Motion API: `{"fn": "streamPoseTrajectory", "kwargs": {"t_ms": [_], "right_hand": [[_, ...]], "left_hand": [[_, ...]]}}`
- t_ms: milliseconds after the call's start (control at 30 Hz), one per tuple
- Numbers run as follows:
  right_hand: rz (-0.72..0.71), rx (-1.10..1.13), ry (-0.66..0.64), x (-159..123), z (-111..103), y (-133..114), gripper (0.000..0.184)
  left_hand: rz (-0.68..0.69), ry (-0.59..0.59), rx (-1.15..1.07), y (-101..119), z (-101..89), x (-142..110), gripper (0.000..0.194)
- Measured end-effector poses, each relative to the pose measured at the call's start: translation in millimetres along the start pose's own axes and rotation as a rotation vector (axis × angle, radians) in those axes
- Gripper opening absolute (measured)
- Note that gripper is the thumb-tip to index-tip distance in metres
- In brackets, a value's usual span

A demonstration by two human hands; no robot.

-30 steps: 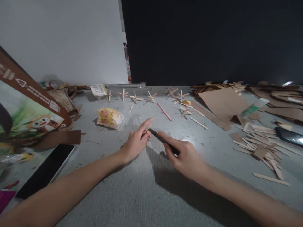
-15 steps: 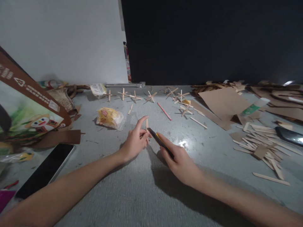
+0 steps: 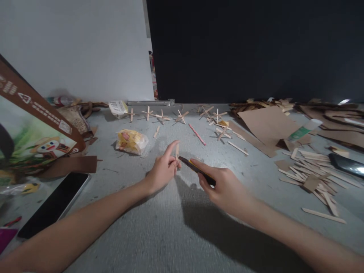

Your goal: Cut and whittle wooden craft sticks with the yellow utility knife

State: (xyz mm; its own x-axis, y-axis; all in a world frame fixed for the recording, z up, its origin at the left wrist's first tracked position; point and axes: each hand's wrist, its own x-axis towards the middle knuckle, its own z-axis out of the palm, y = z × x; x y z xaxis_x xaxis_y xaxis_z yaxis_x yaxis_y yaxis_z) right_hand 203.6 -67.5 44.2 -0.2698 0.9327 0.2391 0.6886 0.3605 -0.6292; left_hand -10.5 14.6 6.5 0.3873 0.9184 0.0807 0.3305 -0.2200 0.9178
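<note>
My left hand [image 3: 165, 168] is closed on a wooden craft stick [image 3: 177, 151], which stands upright with the index finger stretched toward its top. In my right hand [image 3: 223, 187] is a black and yellow utility knife [image 3: 197, 170], its front end pointing left at the stick. The knife's tip is at or very near the stick; whether it touches, I cannot tell. Behind the hands stand several small crossed-stick pieces [image 3: 181, 116] in a row. A pink patterned pencil-like stick [image 3: 197, 134] lies beyond the knife.
A pile of craft sticks [image 3: 318, 176] lies at the right beside a black glossy object [image 3: 347, 163]. Cardboard [image 3: 269, 125] and a glue stick [image 3: 305, 130] are behind it. On the left are a phone [image 3: 55, 204], a printed bag [image 3: 36, 129] and a yellow wrapped packet [image 3: 131, 141].
My right hand has shifted slightly right, and the utility knife now lies at a flatter angle. My left hand still holds the craft stick in nearly the same place.
</note>
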Motion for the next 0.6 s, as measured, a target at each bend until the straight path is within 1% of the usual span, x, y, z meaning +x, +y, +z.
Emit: {"fn": "streamPoseTrajectory", "kwargs": {"t_ms": [200, 367, 600], "right_hand": [[-0.046, -0.007, 0.048, -0.8, 5.7, 3.1, 0.054], [-0.058, -0.038, 0.048, -0.9, 5.7, 3.5, 0.053], [-0.07, -0.05, 0.047, -2.1, 4.9, 3.4, 0.056]], "left_hand": [[0.022, -0.003, -0.003, -2.8, -0.5, 1.0, 0.071], [0.026, -0.012, 0.01, -3.3, -0.8, 0.9, 0.073], [0.052, -0.027, 0.043, -5.0, -1.0, 0.0, 0.072]]}}
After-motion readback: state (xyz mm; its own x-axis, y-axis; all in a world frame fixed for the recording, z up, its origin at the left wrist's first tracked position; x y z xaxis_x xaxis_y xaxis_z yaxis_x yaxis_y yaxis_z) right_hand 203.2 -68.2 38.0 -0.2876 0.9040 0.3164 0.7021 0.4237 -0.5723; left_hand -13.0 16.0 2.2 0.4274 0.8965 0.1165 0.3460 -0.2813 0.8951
